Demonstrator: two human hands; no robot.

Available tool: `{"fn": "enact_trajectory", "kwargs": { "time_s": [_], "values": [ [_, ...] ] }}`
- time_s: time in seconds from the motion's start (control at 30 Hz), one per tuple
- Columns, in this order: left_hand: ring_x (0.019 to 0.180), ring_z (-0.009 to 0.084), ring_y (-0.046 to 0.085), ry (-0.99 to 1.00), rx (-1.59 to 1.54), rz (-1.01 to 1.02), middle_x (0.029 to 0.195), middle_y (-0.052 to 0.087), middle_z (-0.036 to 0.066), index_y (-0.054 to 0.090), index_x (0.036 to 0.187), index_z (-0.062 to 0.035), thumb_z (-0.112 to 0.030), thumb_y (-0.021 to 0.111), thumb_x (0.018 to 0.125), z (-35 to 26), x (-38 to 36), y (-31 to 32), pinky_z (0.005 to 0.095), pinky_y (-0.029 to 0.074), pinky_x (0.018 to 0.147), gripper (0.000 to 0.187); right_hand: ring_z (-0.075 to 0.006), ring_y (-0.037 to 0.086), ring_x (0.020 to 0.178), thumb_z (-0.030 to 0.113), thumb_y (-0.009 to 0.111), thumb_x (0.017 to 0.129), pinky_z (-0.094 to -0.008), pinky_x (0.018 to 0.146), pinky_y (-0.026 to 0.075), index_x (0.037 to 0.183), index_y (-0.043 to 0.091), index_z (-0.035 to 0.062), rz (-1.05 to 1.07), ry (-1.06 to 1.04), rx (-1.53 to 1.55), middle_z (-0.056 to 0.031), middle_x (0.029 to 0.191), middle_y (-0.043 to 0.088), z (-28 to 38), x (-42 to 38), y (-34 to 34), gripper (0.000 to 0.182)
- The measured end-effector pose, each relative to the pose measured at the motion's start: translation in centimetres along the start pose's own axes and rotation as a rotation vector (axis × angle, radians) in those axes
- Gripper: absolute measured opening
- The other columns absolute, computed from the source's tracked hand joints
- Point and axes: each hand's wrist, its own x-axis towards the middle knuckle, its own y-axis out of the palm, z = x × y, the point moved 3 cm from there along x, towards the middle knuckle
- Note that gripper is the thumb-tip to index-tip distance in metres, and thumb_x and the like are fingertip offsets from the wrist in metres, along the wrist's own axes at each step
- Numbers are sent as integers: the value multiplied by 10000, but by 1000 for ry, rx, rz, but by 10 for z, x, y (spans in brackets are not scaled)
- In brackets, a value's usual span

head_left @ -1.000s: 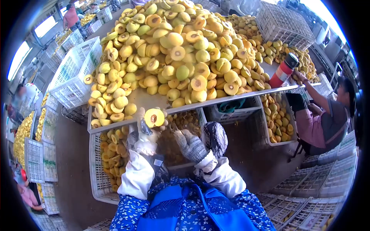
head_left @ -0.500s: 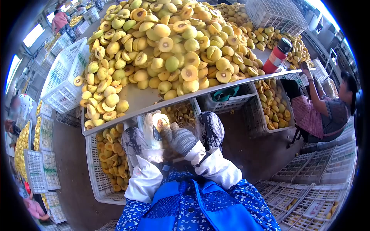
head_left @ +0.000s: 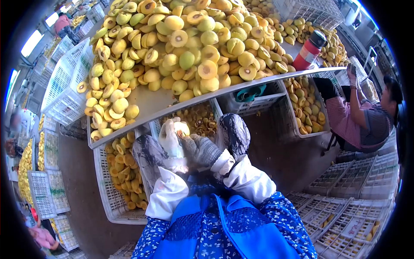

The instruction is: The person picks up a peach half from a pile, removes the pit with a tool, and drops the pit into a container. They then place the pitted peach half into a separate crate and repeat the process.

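Observation:
In a whitish glove, my left hand [head_left: 171, 140] is closed around a yellow peach half [head_left: 181, 128], low in front of the table edge. My right hand [head_left: 202, 149], in a grey knitted glove, is right beside it with its fingers curled against the fruit's near side. Whatever the right fingers grip is hidden. Under both hands is a crate of peach scraps and pits [head_left: 199, 120]. A big heap of halved yellow peaches [head_left: 185, 56] covers much of the metal table [head_left: 151, 103] beyond my hands.
A crate of peach halves [head_left: 125, 172] stands by my left knee, another [head_left: 304, 108] under the table to the right. A red flask [head_left: 308, 52] stands on the table. A white crate [head_left: 69, 82] adjoins its left end. A co-worker [head_left: 362, 112] sits at right, near stacked crates [head_left: 345, 220].
The peach half has turned in my left hand, so its cut face with the pit area shows less. Both hands have shifted slightly up in the view, and the camera has tilted a little.

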Motion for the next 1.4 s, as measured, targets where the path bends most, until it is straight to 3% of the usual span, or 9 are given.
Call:
{"fn": "enact_trajectory", "kwargs": {
  "time_s": [0.23, 0.43, 0.67, 0.93, 1.07, 1.23, 1.27, 1.33, 1.4],
  "values": [
    [563, 79, 562, 30, 84, -107, 804, 658, 76, 634, 840, -1, -168, 611, 860, -6, -8, 3, 180, 436, 462, 169, -426, 572, 794, 275, 411, 935, -470, 676, 454, 1098, 563, 54, 26, -2, -29, -236, 901, 598, 3, -5, 2, 314],
    [578, 84, 568, 148, 124, -30, 806, 661, 79, 645, 852, 10, -138, 610, 858, -11, -11, 8, 176, 437, 495, 152, -332, 594, 650, 326, 420, 943, -402, 583, 458, 992, 598, 49, -219, -303, 20, -189, 774, 622, 1, -9, 9, 332],
    [669, 109, 607, 69, 225, 307, 806, 658, 88, 646, 882, 43, -123, 602, 863, -22, -19, 12, 218, 482, 609, 173, -117, 479, 500, 503, 480, 899, -256, 459, 376, 818, 622, 77, 292, 456, 931, -12, 596, 533, 16, -16, -13, 456],
    [674, 154, 632, -45, 279, 654, 800, 660, 135, 638, 883, 60, -156, 590, 856, -27, -17, 18, 255, 511, 620, 222, -54, 387, 369, 531, 470, 891, -177, 313, 258, 772, 537, 92, 579, 543, 1118, 15, 534, 459, 24, -28, -28, 459],
    [599, 191, 624, -244, 151, 587, 747, 649, 169, 614, 930, 53, -416, 487, 867, -31, -15, 14, 272, 524, 564, 490, -52, 377, 353, 578, 437, 883, -184, 306, 262, 785, 535, 97, 522, 512, 1163, 12, 516, 452, 39, -25, -13, 500],
    [570, 227, 620, -439, -34, 405, 730, 642, 177, 612, 909, 31, -433, 484, 861, -37, -18, 1, 297, 523, 516, 484, -104, 419, 399, 510, 376, 933, -207, 379, 359, 954, 528, 90, 437, 361, 1002, -9, 600, 508, 37, -25, 7, 447],
    [564, 233, 618, -502, -155, 334, 731, 642, 182, 613, 911, 22, -435, 480, 862, -29, -12, -9, 301, 522, 503, 478, -104, 503, 510, 473, 360, 950, -209, 459, 414, 1088, 507, 83, 261, 406, 1427, -9, 719, 559, 30, -23, 30, 439],
    [528, 261, 602, -564, -429, 164, 741, 642, 201, 615, 914, -2, -418, 452, 880, -30, -9, -23, 315, 510, 451, 448, -91, 535, 621, 480, 377, 941, -197, 536, 430, 1150, 492, 91, 230, 316, 1605, 2, 780, 568, 22, -20, 38, 456],
    [513, 256, 584, -350, -141, 18, 732, 640, 184, 612, 904, 6, -397, 417, 910, -56, -1, -61, 312, 502, 461, 448, -106, 546, 582, 543, 413, 898, -214, 492, 435, 1089, 536, 98, -1, 721, 2007, -26, 804, 589, 26, 0, 35, 500]
  ]
}}
